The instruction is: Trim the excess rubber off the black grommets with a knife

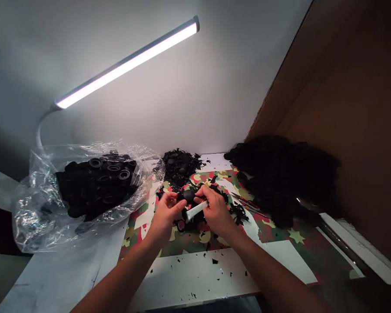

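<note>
My left hand [168, 211] is closed, thumb and fingers curled at the side of a black round rubber-like part [189, 195]. That part sits between my two hands, at the left fingertips. In my right hand [214, 208], closed, is a pale, flat-handled tool [197, 211] slanting down to the left; its working end is too unclear to make out. Beneath both hands lie black scraps [239, 213] and a dark ring [180, 226], spread over a camouflage-patterned mat [169, 247].
A clear plastic bag [39, 217] of black ringed parts lies at left. Behind is a small black pile [177, 163]; a larger black heap [286, 174] stands at right against cardboard [355, 130]. Thin tools [250, 205] lie near that heap. A lit lamp [130, 63] hangs above.
</note>
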A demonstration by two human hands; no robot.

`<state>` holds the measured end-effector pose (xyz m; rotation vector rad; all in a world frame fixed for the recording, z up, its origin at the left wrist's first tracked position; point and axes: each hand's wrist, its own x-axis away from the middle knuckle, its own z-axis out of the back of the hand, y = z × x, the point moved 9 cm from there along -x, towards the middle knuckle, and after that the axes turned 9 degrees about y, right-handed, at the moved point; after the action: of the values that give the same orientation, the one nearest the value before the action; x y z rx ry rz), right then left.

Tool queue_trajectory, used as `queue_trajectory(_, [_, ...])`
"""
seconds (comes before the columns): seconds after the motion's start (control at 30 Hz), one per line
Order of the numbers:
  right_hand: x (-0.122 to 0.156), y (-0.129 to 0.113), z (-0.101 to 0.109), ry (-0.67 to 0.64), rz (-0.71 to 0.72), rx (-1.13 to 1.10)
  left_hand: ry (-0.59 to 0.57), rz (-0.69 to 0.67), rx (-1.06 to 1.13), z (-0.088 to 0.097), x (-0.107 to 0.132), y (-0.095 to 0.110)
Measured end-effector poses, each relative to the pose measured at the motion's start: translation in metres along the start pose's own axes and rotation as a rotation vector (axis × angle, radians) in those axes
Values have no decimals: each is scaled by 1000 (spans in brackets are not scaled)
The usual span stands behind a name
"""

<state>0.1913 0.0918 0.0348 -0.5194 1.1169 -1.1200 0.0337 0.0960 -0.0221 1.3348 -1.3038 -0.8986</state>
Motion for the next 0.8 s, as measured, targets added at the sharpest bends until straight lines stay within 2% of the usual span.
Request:
queue_trajectory(0.03, [0,-1,-1,-26,36,55,37,-177,-136,4,0,17])
queue_trajectory(0.1, [1,-5,-3,-93,120,175,10,-523,-449,-3,8,48])
queue_trajectory(0.13, [3,-7,-5,-125,164,222,-41,-656,-597,-11,12,56])
queue_trajectory(0.2, [7,-13,-9,-169,246,280,-143,-803,-808,-24,17,58])
queue_trajectory(0.27, [12,-17,-13,-188,300,310,-238,-830,-869,-31,18,52])
queue_trajectory(0.37, [13,-17,-13,-184,290,313,-338,-758,-796,-34,17,43])
queue_trajectory(0.47, [11,-13,-10,-191,234,258,-280,-693,-711,-28,16,45])
queue_trajectory(0.6, [10,-12,-10,-266,207,187,-214,-661,-653,-23,17,53])
queue_trajectory(0.8, [10,-19,-13,-342,272,250,-226,-653,-629,-25,17,53])
